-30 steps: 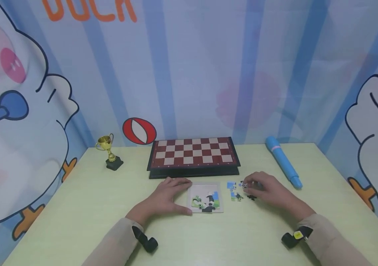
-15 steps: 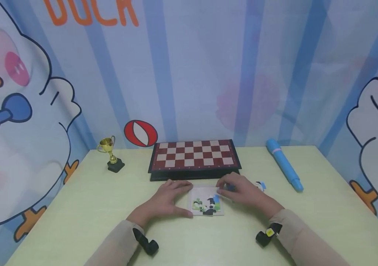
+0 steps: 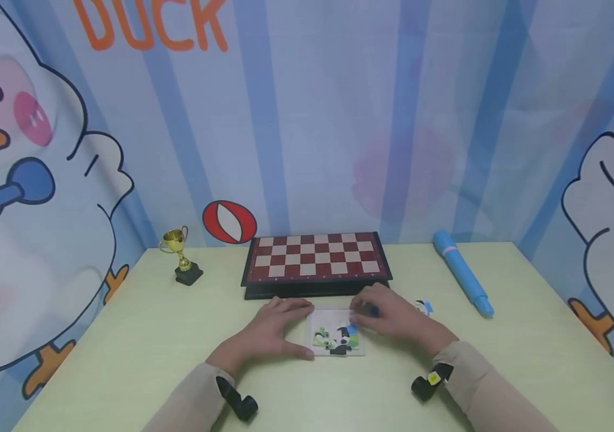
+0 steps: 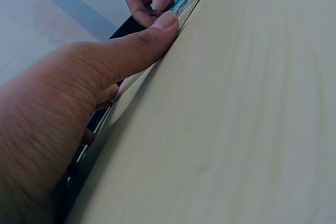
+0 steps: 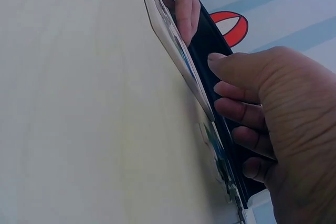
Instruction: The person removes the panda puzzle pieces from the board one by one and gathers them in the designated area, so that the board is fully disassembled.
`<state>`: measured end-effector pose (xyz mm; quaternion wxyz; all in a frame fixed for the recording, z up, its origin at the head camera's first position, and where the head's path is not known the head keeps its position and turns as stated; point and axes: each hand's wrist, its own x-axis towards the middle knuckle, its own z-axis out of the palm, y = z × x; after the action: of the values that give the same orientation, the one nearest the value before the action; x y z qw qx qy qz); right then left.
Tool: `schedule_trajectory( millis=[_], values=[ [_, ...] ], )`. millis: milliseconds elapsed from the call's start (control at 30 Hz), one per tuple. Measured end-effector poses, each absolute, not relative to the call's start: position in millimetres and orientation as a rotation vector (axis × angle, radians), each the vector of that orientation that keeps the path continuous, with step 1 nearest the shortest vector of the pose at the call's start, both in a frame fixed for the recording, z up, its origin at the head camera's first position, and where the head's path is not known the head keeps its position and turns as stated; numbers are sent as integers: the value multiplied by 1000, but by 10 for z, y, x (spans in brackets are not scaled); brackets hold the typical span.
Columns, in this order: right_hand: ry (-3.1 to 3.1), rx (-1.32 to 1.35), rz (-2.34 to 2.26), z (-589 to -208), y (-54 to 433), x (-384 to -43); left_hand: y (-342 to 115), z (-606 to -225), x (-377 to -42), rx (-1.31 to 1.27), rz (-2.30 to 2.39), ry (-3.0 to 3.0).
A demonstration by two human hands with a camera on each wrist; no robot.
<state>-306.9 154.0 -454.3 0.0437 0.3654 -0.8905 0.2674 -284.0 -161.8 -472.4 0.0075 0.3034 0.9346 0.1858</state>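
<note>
Centrally, my left grip (image 3: pixel 266 330) spans the puzzle tray (image 3: pixel 328 319), wide; what my right grip (image 3: pixel 388 312) holds I cannot tell.

One left hand (image 3: pixel 270 329), one right hand (image 3: pixel 385 309); between the hands, one puzzle tray (image 3: pixel 328 318); beyond them, one chequered board (image 3: pixel 315 258), one trophy (image 3: pixel 182 259), one blue tube (image 3: pixel 463 274); beside the right hand, loose puzzle pieces (image 3: pixel 423 306), number obscured.
</note>
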Motion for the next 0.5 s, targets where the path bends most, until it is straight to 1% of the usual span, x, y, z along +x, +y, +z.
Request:
schedule_trajectory(
  millis=[300, 500],
  values=[
    [-2786, 1146, 819, -4538, 1571, -3059, -1613, -4683, -2811, 981, 598, 2917],
    [-2817, 1116, 814, -4540, 1563, -3051, -1608, -4668, -2806, 984, 574, 2928]
  ],
)
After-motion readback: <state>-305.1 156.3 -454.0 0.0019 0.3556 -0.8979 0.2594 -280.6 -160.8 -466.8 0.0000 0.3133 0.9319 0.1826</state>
